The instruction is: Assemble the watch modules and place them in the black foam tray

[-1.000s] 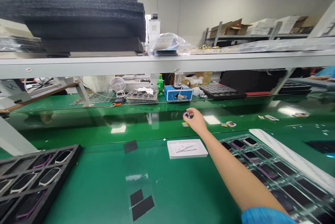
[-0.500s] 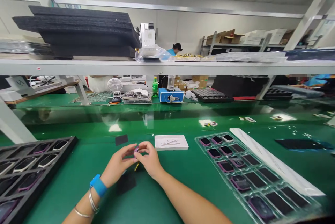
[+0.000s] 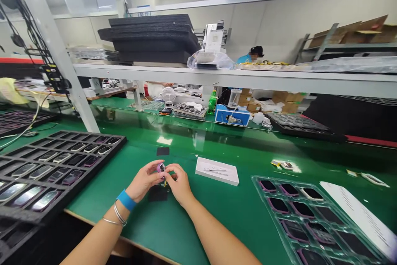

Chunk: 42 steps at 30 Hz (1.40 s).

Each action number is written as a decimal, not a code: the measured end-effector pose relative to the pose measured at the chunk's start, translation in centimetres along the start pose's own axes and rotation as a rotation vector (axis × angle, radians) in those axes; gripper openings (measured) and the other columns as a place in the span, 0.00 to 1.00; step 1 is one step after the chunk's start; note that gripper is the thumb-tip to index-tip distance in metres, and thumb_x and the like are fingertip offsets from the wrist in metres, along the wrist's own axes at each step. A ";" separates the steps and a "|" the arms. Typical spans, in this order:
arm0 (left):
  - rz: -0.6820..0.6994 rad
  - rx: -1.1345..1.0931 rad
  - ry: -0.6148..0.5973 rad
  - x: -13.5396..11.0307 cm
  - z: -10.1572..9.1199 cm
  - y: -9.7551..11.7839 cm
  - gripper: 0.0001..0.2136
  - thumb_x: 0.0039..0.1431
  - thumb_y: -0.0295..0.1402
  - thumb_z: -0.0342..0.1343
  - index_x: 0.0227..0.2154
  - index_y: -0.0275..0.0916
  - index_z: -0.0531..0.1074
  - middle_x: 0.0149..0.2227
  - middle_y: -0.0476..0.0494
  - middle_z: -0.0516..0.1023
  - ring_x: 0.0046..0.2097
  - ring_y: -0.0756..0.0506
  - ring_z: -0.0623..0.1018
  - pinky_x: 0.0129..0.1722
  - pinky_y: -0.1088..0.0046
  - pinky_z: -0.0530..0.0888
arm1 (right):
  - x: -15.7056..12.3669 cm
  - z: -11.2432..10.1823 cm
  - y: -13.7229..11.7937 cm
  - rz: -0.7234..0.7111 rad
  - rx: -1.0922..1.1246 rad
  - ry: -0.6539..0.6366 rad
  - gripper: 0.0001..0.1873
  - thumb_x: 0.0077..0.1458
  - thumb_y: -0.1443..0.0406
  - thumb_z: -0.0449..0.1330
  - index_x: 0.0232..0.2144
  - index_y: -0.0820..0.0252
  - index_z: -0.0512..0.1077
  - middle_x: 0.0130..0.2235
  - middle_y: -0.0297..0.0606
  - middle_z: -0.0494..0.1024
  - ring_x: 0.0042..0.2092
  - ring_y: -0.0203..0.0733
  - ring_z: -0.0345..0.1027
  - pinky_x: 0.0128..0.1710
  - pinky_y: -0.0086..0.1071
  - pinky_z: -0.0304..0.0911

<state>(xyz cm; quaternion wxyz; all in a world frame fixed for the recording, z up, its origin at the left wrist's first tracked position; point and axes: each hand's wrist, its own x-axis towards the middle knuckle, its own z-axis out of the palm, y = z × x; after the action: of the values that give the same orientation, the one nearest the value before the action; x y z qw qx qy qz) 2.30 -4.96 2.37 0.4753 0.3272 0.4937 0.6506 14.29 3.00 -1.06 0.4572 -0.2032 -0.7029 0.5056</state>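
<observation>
The left hand is curling narrowly around a small purple part, left of the white box; the right hand is pinching the part's near edge. Unlike a second ago, the right hand is no longer reaching beyond the box, and the left is now sharing the hold.

Left grip and right grip hold a small purple piece.
</observation>
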 end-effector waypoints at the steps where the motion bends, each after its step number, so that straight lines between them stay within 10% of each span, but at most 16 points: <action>1: 0.007 0.008 0.004 -0.1 -0.1 -0.1 0.21 0.40 0.28 0.67 0.41 0.40 0.73 0.39 0.45 0.74 0.40 0.47 0.75 0.41 0.70 0.74 | 0.1 0.0 0.0 0.018 0.024 -0.030 0.04 0.48 0.64 0.59 0.25 0.58 0.71 0.37 0.39 0.73 0.40 0.41 0.67 0.31 0.29 0.64; 10: 0.042 0.032 0.004 -1.2 -0.3 -0.7 0.22 0.39 0.26 0.67 0.41 0.41 0.71 0.38 0.45 0.74 0.37 0.48 0.75 0.36 0.73 0.75 | 0.6 -0.6 1.0 0.092 0.143 -0.226 0.09 0.41 0.61 0.65 0.24 0.61 0.72 0.30 0.36 0.76 0.32 0.38 0.69 0.34 0.31 0.65; 27: 0.085 0.034 0.080 -1.6 0.9 -1.1 0.21 0.39 0.26 0.66 0.40 0.41 0.70 0.39 0.48 0.74 0.37 0.49 0.76 0.37 0.74 0.75 | 0.7 -1.3 0.9 0.059 0.148 -0.198 0.08 0.40 0.61 0.66 0.23 0.61 0.75 0.29 0.36 0.76 0.32 0.37 0.69 0.35 0.31 0.64; 42: 0.225 0.042 0.001 -3.8 -2.3 -0.1 0.25 0.34 0.25 0.68 0.40 0.39 0.70 0.39 0.41 0.77 0.40 0.43 0.76 0.39 0.70 0.73 | -1.5 0.9 -3.4 0.000 0.151 -0.198 0.04 0.43 0.63 0.66 0.25 0.55 0.76 0.36 0.36 0.73 0.38 0.39 0.70 0.39 0.32 0.68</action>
<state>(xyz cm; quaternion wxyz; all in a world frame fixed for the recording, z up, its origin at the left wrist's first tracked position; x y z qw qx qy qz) 1.56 -9.30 1.80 0.3920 0.3899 0.4676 0.6897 14.88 0.10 1.25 0.3997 -0.1174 -0.7046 0.5745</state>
